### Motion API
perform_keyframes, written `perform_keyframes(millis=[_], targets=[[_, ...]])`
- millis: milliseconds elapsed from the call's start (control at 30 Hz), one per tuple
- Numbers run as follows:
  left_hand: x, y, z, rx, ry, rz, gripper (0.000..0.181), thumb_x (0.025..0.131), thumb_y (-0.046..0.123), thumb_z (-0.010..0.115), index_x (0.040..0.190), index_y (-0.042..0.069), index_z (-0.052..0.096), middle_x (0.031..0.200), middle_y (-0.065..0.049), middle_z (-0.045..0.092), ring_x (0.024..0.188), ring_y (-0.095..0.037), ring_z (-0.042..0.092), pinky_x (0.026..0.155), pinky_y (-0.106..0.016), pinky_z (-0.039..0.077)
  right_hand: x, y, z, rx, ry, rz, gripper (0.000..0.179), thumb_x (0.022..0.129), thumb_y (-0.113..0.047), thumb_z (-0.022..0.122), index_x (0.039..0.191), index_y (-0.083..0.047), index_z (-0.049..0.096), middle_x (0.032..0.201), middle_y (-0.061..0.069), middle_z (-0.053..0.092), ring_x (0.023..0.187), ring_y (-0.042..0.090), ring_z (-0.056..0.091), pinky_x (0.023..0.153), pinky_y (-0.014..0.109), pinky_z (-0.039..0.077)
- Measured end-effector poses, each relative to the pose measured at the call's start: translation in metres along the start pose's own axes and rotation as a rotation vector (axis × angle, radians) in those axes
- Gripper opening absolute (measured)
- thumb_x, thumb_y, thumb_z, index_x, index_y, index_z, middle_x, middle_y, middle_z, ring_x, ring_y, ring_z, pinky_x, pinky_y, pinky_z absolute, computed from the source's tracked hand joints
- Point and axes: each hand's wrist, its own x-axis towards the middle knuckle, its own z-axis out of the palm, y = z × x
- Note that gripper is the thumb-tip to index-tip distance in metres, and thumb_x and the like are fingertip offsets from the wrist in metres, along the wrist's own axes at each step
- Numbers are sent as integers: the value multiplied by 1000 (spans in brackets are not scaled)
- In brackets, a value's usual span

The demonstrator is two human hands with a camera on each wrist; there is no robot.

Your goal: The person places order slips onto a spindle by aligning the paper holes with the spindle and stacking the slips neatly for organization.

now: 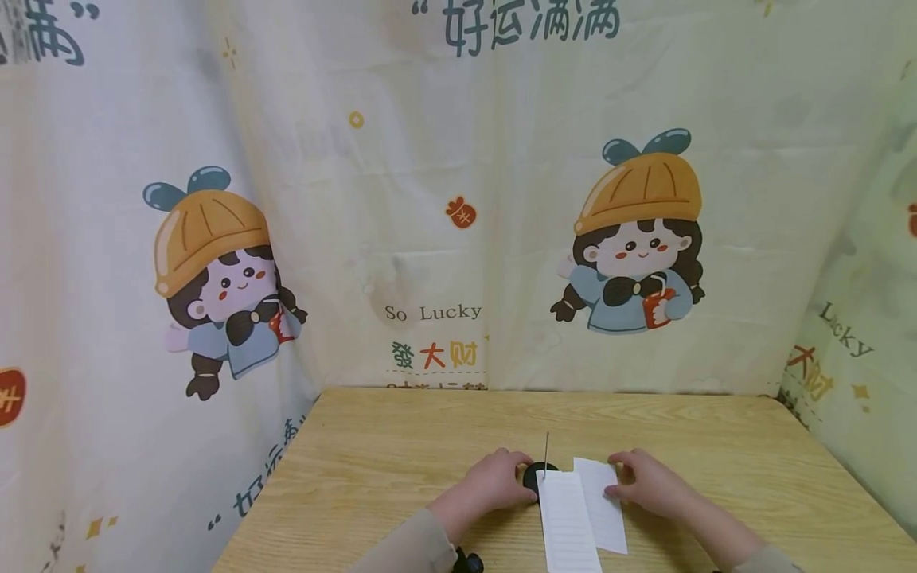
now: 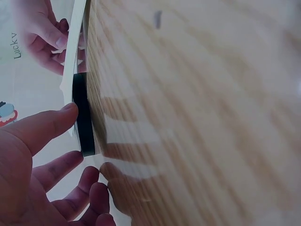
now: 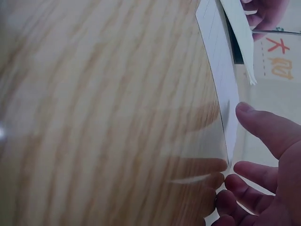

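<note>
A bill spike stands on the table, with a black round base point(image 1: 532, 477) and a thin upright metal spike point(image 1: 547, 450). A stack of ruled white paper slips point(image 1: 569, 521) lies over the base with its top end at the spike. My left hand point(image 1: 496, 482) holds the base from the left, thumb and index finger at its rim. To the right, partly under the stack, is a single white slip point(image 1: 606, 513). My right hand point(image 1: 648, 481) has thumb and index finger at this slip's right edge. In the right wrist view, the thumb point(image 3: 263, 125) touches the slip point(image 3: 225, 89).
The wooden table point(image 1: 401, 430) extends around both hands. A printed cloth curtain point(image 1: 401, 199) hangs behind it and along both sides. A small black object point(image 1: 469, 562) shows beside the left sleeve at the bottom edge.
</note>
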Motion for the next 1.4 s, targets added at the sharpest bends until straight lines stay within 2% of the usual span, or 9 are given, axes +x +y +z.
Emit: perform_keyframes(millis=[200, 333, 600, 900, 1267, 1400], targets=[[3, -1, 4, 20, -8, -10, 52, 76, 41, 84, 122, 25, 67, 93, 0, 57, 81, -15, 54, 75, -32, 46, 1, -3, 0, -32, -13, 33, 55, 76, -30, 86, 118, -1, 65, 94, 3, 52, 85, 19, 50, 81, 42, 47], [2, 0, 3, 14, -11, -20, 51, 76, 41, 84, 122, 25, 68, 94, -1, 58, 82, -16, 54, 76, -33, 46, 2, -3, -2, -37, -28, 20, 49, 75, -28, 86, 112, -5, 65, 94, 4, 53, 86, 20, 52, 81, 45, 47], [1, 2, 0, 7, -14, -36, 50, 76, 40, 84, 121, 25, 68, 95, -1, 57, 83, -17, 54, 76, -34, 46, 6, -6, -5, -27, -82, 49, 40, 75, -25, 87, 103, -11, 63, 97, 6, 52, 88, 22, 52, 83, 47, 46], [-1, 3, -1, 2, -23, -44, 49, 77, 41, 84, 121, 26, 68, 94, 0, 57, 83, -17, 53, 76, -34, 47, 7, -10, -2, 43, -75, 88, 30, 75, -15, 86, 90, -11, 59, 77, 2, 52, 70, 18, 48, 65, 34, 41], [-4, 4, -2, -10, -26, -36, 49, 77, 40, 84, 121, 25, 68, 93, 0, 56, 84, -18, 53, 76, -34, 46, 3, -19, 2, 55, -32, 106, 31, 75, -7, 83, 95, -9, 60, 76, 3, 52, 67, 18, 49, 62, 33, 42], [-4, 3, -3, -13, -23, -36, 48, 77, 41, 84, 120, 26, 69, 95, 0, 57, 85, -18, 54, 76, -35, 46, 3, -18, 3, 79, -23, 123, 34, 76, -5, 81, 103, -6, 61, 77, 3, 53, 67, 18, 50, 61, 33, 43]])
